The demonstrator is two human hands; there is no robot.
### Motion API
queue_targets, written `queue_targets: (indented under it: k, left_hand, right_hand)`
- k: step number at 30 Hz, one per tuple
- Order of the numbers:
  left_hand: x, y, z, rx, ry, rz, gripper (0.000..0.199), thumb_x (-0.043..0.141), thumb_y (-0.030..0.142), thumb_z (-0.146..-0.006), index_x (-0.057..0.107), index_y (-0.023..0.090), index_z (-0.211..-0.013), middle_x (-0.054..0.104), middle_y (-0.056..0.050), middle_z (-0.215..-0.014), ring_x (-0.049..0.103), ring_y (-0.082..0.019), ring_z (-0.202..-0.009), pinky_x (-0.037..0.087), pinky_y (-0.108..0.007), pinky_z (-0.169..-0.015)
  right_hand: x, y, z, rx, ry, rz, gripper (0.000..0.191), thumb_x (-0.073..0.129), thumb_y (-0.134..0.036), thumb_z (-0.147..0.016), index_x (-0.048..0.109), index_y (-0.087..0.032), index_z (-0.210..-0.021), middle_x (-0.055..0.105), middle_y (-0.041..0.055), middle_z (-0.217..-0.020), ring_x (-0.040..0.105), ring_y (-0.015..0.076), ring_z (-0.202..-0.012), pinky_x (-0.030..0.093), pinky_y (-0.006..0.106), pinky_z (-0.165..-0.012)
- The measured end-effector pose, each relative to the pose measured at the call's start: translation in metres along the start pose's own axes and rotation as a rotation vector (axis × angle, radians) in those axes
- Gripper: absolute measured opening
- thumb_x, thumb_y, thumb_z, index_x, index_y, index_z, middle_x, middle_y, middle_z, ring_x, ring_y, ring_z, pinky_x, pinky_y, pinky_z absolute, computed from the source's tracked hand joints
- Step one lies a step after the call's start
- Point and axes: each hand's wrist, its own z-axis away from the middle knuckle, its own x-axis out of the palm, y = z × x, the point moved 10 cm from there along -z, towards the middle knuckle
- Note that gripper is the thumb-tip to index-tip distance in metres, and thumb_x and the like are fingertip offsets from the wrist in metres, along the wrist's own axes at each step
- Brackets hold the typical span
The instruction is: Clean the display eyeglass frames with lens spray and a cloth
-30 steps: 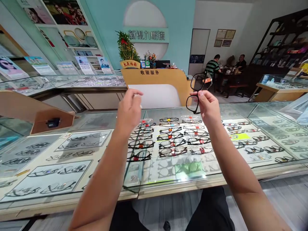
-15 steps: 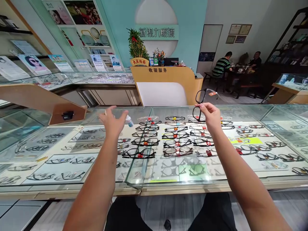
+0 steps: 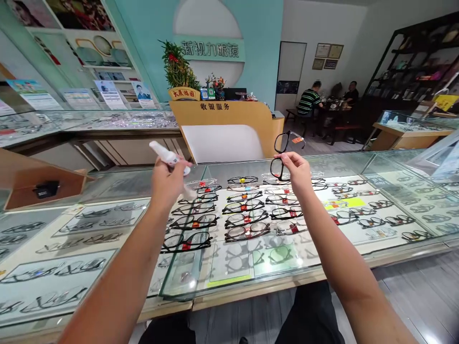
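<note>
My left hand is closed around a small white bottle, raised just above the glass counter. The bottle is tilted, its narrow end pointing up to the left. Between the thumb and fingertips of my right hand is a pair of black-framed eyeglasses. They are held upright on their side, with one lens above my fingers and the other below. An orange tag hangs on the temple. Under both hands, rows of eyeglasses with red and yellow tags lie on the counter.
The glass display counter spans the space in front of me, with more frames inside it. A brown wooden stand is at the left. Beyond are a wooden cashier desk and two people seated at a table.
My left hand has closed on the white bottle that stood on the counter and lifted it. The view has turned right. My right hand still holds the eyeglasses.
</note>
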Motion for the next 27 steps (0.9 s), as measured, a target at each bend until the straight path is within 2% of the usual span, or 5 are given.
queue_targets:
  k: [7, 12, 19, 23, 27]
  left_hand:
    - [0.131, 0.142, 0.019, 0.069, -0.326, 0.491, 0.023, 0.072, 0.018, -0.06, 0.066, 0.021, -0.082, 0.063, -0.004, -0.085, 0.062, -0.018, -0.079, 0.056, -0.03, -0.061]
    - [0.187, 0.154, 0.04, -0.056, -0.618, 0.561, 0.036, 0.073, 0.019, -0.058, 0.064, 0.024, -0.093, 0.058, -0.001, -0.083, 0.061, -0.018, -0.078, 0.052, -0.027, -0.054]
    - [0.199, 0.139, 0.054, -0.08, -0.812, 0.455, 0.027, 0.075, 0.039, -0.069, 0.06, 0.021, -0.081, 0.057, -0.003, -0.08, 0.055, -0.017, -0.073, 0.047, -0.026, -0.055]
    - [0.188, 0.145, 0.051, -0.019, -0.809, 0.39, 0.066, 0.059, 0.086, -0.083, 0.061, 0.021, -0.079, 0.058, -0.006, -0.075, 0.056, -0.019, -0.067, 0.049, -0.03, -0.057]
    - [0.167, 0.152, 0.044, -0.003, -0.728, 0.383, 0.078, 0.044, 0.098, -0.083, 0.057, 0.022, -0.071, 0.057, -0.007, -0.071, 0.054, -0.019, -0.064, 0.047, -0.03, -0.056]
  right_hand:
    - [-0.011, 0.004, -0.005, 0.032, 0.031, -0.077, 0.036, 0.08, -0.06, -0.087, 0.077, -0.024, -0.087, 0.086, 0.0079, -0.107, 0.074, 0.0242, -0.109, 0.053, 0.039, -0.107]
    - [-0.009, 0.005, -0.007, 0.043, 0.016, -0.147, 0.031, 0.08, -0.054, -0.091, 0.076, -0.024, -0.087, 0.087, 0.0073, -0.11, 0.075, 0.0247, -0.114, 0.051, 0.039, -0.109]
    - [0.002, 0.003, 0.002, 0.042, -0.047, -0.176, 0.032, 0.079, -0.056, -0.093, 0.074, -0.025, -0.087, 0.085, 0.005, -0.108, 0.072, 0.0218, -0.106, 0.051, 0.035, -0.101]
    - [0.012, -0.007, -0.004, 0.052, -0.072, -0.182, 0.033, 0.082, -0.056, -0.091, 0.073, -0.025, -0.085, 0.084, 0.0038, -0.104, 0.072, 0.0205, -0.103, 0.05, 0.034, -0.099]
    - [0.042, -0.053, -0.024, 0.015, -0.22, -0.154, 0.029, 0.081, -0.053, -0.093, 0.075, -0.025, -0.087, 0.083, 0.0026, -0.104, 0.071, 0.0184, -0.1, 0.05, 0.032, -0.096]
